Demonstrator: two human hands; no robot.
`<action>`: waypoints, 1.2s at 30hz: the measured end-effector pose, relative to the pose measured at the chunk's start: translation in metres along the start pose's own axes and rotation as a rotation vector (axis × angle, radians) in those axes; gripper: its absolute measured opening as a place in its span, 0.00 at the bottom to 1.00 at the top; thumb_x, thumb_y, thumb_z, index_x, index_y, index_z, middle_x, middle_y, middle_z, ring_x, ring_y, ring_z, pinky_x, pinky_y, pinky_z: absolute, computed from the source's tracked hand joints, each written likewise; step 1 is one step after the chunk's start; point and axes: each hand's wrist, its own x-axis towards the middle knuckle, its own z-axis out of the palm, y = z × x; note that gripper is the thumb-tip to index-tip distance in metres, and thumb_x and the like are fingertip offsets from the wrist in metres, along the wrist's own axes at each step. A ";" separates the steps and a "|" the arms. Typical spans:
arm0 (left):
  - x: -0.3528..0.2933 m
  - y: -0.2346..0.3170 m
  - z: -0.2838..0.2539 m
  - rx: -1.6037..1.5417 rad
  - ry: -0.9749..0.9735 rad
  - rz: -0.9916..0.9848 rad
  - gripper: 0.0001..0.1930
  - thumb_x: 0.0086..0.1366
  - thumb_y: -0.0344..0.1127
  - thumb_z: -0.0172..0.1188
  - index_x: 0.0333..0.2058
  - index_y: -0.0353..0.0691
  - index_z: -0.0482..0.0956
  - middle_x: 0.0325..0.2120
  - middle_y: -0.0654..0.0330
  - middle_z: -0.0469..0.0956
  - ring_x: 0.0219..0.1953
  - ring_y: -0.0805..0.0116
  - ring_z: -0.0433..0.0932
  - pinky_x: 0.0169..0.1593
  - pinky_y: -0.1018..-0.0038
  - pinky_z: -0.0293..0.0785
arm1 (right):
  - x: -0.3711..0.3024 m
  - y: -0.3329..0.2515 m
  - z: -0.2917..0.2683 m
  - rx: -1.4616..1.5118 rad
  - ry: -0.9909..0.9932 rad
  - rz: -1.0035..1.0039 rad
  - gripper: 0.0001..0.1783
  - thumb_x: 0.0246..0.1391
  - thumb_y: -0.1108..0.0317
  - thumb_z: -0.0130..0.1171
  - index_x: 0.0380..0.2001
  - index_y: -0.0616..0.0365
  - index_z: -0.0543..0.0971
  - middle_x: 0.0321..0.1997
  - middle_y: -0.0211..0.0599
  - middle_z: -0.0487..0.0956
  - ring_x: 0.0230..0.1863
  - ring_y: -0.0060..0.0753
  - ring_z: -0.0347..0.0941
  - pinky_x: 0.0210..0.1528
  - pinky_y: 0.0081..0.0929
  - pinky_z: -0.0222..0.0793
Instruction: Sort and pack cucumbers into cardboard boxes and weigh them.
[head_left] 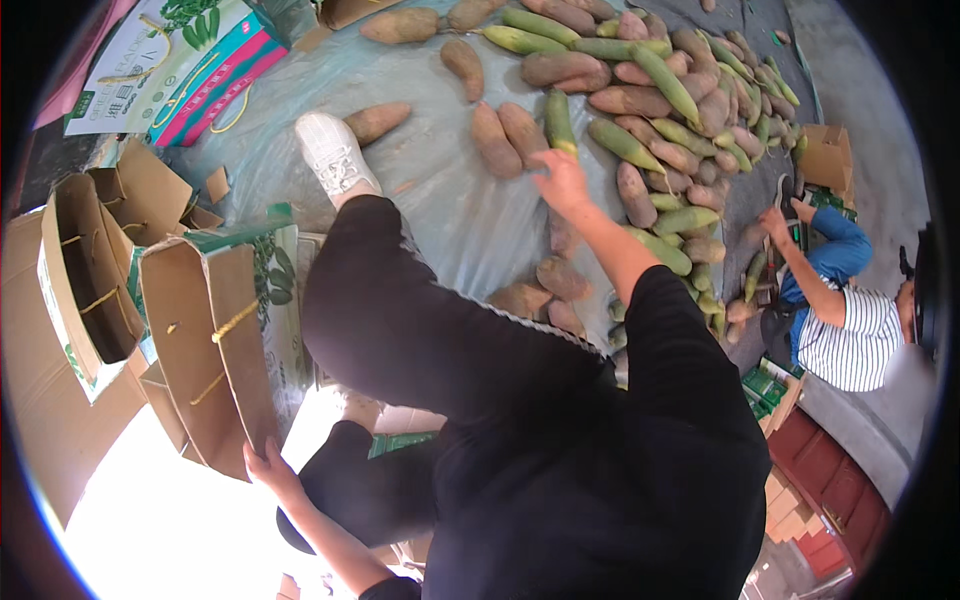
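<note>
My right hand [562,183] reaches forward over the sheet, its fingers closed at the near end of a green radish [559,120]. Just left of that radish lie two brownish-pink sweet potatoes [494,142], side by side. Down at the lower left, my left hand [271,472] grips the edge of a tall cardboard gift box [180,320]. This box stands open at the top and has yellow cord handles and a green printed side. Its inside bottom is hidden.
A large heap of sweet potatoes and green radishes [690,150] spreads across the plastic sheet [400,130]. More open boxes [95,280] stand at left, with a printed carton [165,70] behind. A person in a striped shirt [850,335] sits at right beside a brown carton [826,158].
</note>
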 end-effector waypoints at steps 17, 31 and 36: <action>0.006 -0.014 0.006 0.015 0.044 0.092 0.13 0.53 0.30 0.57 0.37 0.31 0.74 0.30 0.47 0.77 0.34 0.53 0.77 0.40 0.65 0.70 | -0.178 0.023 -0.025 -0.217 -0.553 0.362 0.40 0.32 0.56 0.69 0.53 0.43 0.66 0.52 0.36 0.69 0.56 0.42 0.63 0.54 0.40 0.62; 0.006 -0.023 0.007 0.020 0.009 0.052 0.17 0.53 0.32 0.57 0.41 0.30 0.72 0.37 0.44 0.75 0.41 0.48 0.74 0.45 0.62 0.68 | -0.171 0.001 -0.003 -0.295 -0.585 0.424 0.47 0.26 0.59 0.74 0.54 0.46 0.62 0.56 0.34 0.64 0.59 0.40 0.59 0.56 0.49 0.58; 0.002 -0.020 0.007 0.050 0.063 0.076 0.14 0.53 0.30 0.56 0.39 0.31 0.73 0.34 0.46 0.75 0.39 0.49 0.74 0.43 0.62 0.68 | -0.169 -0.002 -0.003 -0.297 -0.594 0.417 0.46 0.25 0.60 0.74 0.53 0.46 0.63 0.54 0.36 0.66 0.58 0.42 0.60 0.55 0.47 0.60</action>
